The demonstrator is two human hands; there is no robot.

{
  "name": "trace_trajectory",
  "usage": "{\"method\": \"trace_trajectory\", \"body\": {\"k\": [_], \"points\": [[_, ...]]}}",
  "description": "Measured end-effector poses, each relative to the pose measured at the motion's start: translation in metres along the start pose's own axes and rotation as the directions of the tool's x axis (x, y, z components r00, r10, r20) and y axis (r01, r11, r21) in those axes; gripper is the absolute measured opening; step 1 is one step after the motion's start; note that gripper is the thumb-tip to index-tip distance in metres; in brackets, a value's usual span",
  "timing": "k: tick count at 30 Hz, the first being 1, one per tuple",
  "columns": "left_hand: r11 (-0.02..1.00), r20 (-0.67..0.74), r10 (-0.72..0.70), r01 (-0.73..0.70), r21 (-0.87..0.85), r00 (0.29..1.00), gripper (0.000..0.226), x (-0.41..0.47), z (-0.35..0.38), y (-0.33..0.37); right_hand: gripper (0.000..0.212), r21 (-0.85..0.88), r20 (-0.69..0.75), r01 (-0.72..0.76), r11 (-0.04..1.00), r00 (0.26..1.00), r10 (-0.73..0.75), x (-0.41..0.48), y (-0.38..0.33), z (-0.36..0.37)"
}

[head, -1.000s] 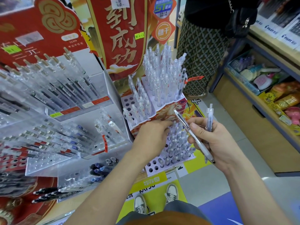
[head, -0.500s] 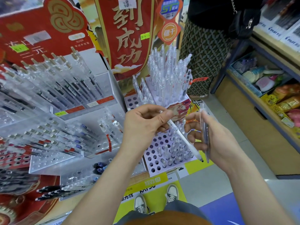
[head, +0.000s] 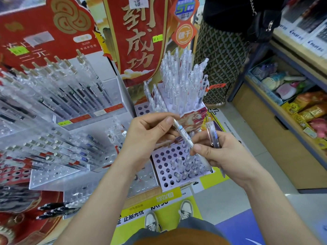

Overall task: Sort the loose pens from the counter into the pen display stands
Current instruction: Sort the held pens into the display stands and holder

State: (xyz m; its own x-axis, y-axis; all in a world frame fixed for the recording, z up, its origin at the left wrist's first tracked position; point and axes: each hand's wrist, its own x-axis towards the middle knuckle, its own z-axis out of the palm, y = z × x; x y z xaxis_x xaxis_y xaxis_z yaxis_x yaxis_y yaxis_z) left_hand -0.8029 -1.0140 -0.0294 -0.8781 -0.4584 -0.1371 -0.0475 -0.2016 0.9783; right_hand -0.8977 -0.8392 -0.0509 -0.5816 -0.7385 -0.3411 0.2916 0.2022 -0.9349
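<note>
My left hand (head: 150,133) pinches the top end of a white pen (head: 184,134) that slants down to the right. My right hand (head: 223,156) grips the same pen at its middle with thumb and forefinger, and also holds a clear pen (head: 213,135) upright between its fingers. Both hands hover over the lilac perforated pen stand (head: 166,167), whose lower tier has many bare holes and several short pens at the right. Its upper tier (head: 180,82) is packed with clear pens.
Clear acrylic stands (head: 58,106) full of pens fill the left. Loose black pens (head: 56,209) lie at the lower left. Red signs stand behind. A person in a patterned skirt (head: 217,55) stands at the back right, beside wooden shelves (head: 283,121) of goods.
My right hand has closed its thumb and forefinger on the middle of the white pen that my left hand holds. Both hands sit slightly lower over the lilac stand.
</note>
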Motion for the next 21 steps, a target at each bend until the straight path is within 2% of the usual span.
{"method": "trace_trajectory", "body": {"k": [3,5,7,9,13,17,21], "points": [[0.999,0.0,0.032,-0.032,0.044,0.999,0.013,-0.004,0.0,0.0,0.024,0.008,-0.002,-0.004,1.0,1.0,0.004,0.0,0.002,0.001],[0.99,-0.076,0.097,-0.089,0.108,0.992,0.01,-0.006,0.003,0.003,0.026,0.049,-0.056,0.01,0.999,0.998,-0.007,0.002,0.005,0.001],[0.971,-0.182,0.169,-0.132,0.201,0.969,0.011,-0.005,0.001,0.004,0.029,0.145,-0.13,0.025,0.989,0.991,-0.006,0.006,0.006,-0.004],[0.925,-0.228,0.241,-0.151,0.349,0.943,0.02,-0.003,-0.003,-0.001,0.036,0.283,-0.172,0.019,0.959,0.985,0.031,0.009,0.006,-0.012],[0.747,-0.135,0.366,-0.204,0.632,0.921,0.022,-0.004,0.0,-0.025,0.029,0.431,-0.239,0.099,0.897,0.971,0.008,0.006,0.005,-0.019],[0.611,-0.033,0.472,-0.3,0.732,0.881,0.011,0.003,0.001,-0.055,0.021,0.538,-0.232,0.155,0.828,0.972,-0.031,0.002,0.01,-0.014],[0.485,0.058,0.509,-0.342,0.805,0.859,0.012,0.01,0.002,-0.067,0.02,0.591,-0.23,0.153,0.792,0.973,-0.016,-0.001,0.012,-0.011]]}}
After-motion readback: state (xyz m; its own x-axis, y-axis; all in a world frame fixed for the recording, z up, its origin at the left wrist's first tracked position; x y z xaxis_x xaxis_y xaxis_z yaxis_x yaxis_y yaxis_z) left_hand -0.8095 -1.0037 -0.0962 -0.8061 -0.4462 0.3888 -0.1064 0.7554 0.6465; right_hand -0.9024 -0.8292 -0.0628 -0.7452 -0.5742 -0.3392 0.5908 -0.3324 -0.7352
